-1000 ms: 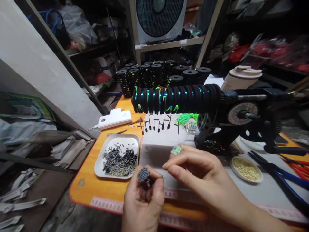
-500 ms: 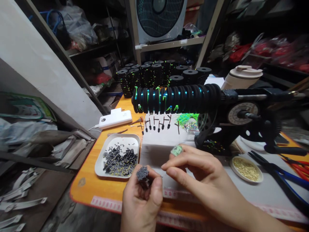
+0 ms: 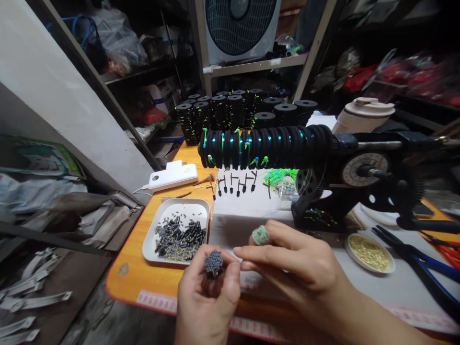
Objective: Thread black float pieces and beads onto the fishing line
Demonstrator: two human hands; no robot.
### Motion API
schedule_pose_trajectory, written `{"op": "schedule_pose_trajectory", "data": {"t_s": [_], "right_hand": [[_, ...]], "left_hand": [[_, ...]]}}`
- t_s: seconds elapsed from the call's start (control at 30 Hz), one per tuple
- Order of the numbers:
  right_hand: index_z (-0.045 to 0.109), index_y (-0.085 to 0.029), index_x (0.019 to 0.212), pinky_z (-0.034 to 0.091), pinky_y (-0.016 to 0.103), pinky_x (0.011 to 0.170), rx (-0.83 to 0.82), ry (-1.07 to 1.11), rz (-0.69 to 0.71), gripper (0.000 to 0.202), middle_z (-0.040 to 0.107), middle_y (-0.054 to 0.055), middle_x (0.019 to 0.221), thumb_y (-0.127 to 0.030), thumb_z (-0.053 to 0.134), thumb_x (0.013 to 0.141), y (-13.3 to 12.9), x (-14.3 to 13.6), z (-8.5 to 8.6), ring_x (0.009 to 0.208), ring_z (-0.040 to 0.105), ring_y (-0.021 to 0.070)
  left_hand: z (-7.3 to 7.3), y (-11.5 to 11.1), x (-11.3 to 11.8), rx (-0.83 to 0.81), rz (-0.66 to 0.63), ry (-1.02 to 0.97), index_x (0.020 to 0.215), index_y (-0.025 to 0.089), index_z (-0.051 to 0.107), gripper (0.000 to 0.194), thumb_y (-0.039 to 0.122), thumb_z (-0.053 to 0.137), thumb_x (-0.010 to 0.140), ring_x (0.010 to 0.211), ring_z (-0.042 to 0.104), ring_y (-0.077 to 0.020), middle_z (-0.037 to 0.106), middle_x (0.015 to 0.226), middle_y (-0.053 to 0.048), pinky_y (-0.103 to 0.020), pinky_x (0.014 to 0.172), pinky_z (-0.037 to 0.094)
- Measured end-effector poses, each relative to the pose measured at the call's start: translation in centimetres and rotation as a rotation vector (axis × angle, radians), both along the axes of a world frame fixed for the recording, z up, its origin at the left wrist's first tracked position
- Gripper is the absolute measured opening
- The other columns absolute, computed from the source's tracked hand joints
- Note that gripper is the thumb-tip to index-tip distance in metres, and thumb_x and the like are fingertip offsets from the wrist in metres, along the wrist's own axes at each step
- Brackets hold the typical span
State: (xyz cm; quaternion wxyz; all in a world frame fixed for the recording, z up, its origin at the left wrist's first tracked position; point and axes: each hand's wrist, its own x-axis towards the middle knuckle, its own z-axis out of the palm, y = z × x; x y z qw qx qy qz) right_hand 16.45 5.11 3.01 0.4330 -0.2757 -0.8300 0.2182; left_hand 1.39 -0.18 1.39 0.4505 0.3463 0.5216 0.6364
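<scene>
Passage is left over the white paper (image 3: 247, 207), bounded by the tray (image 3: 161, 211), right fingers (image 3: 276, 254) and overhanging black roller (image 3: 287, 149).

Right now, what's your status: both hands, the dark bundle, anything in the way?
Left hand holding dark bundle. Right hand close by the left, grip unclear. White tray beyond left hand, not between them.

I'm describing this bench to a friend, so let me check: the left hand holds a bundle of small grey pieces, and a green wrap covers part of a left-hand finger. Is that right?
Not quite: the green wrap is on a finger of the right hand, as the head view shows. The left hand does hold the bundle of small grey pieces.
</scene>
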Motion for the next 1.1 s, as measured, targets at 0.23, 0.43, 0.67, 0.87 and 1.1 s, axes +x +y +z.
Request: {"op": "schedule_pose_trajectory", "data": {"t_s": [0.23, 0.43, 0.67, 0.87, 1.1], "right_hand": [[0.063, -0.012, 0.123, 0.041, 0.028, 0.055, 0.317, -0.197, -0.039, 0.029, 0.055, 0.005, 0.074, -0.014, 0.041, 0.105, -0.1, 0.4, -1.2, 0.066, 0.048, 0.0175], [0.059, -0.010, 0.120, 0.049, 0.028, 0.067, 0.147, -0.210, -0.005, 0.026, 0.063, 0.008, 0.090, -0.007, 0.049, 0.096, -0.6, 0.4, 0.4, 0.080, 0.058, 0.0188], [0.065, -0.013, 0.077, 0.022, 0.033, 0.051, 0.261, -0.268, 0.002, 0.024, 0.050, 0.003, 0.070, -0.008, 0.048, 0.093, -1.0, -0.7, 0.1, 0.061, 0.035, 0.0174], [0.064, -0.012, 0.082, 0.025, 0.031, 0.053, 0.244, -0.204, 0.033, 0.022, 0.048, 0.002, 0.071, -0.005, 0.047, 0.093, -0.8, -0.5, 0.5, 0.063, 0.034, 0.0163], [0.063, -0.014, 0.096, 0.040, 0.022, 0.061, -0.041, -0.036, 0.080, 0.015, 0.052, 0.002, 0.080, -0.005, 0.052, 0.095, -0.7, 0.0, 1.6, 0.070, 0.049, 0.0124]], "left_hand": [[0.0, -0.1, -1.0, -0.060, -0.002, 0.220, 0.070, 0.026, 0.078, 0.007, 0.028, 0.085, 0.069, 0.058, 0.062, -0.0105, 0.072, 0.067, 0.003, -0.015, 0.053, 0.047], [-0.4, -0.1, -1.6, 0.035, 0.075, 0.341, 0.073, 0.026, 0.078, 0.005, 0.029, 0.082, 0.075, 0.063, 0.064, -0.0147, 0.074, 0.069, 0.001, -0.020, 0.058, 0.049], [-1.7, -0.5, -1.5, 0.265, 0.167, 0.593, 0.096, 0.028, 0.073, 0.018, 0.032, 0.056, 0.098, 0.074, 0.060, -0.0144, 0.068, 0.082, 0.002, -0.024, 0.075, 0.048], [-1.5, 1.1, -1.4, 0.612, 0.456, 0.564, 0.087, 0.021, 0.069, 0.021, 0.009, 0.053, 0.094, 0.075, 0.059, -0.0143, 0.065, 0.087, -0.001, -0.023, 0.058, 0.046], [-0.5, 1.1, -3.2, 0.611, 0.255, 0.261, 0.087, 0.023, 0.069, 0.013, 0.019, 0.061, 0.096, 0.076, 0.065, -0.0159, 0.066, 0.068, 0.002, -0.025, 0.071, 0.053]]}}
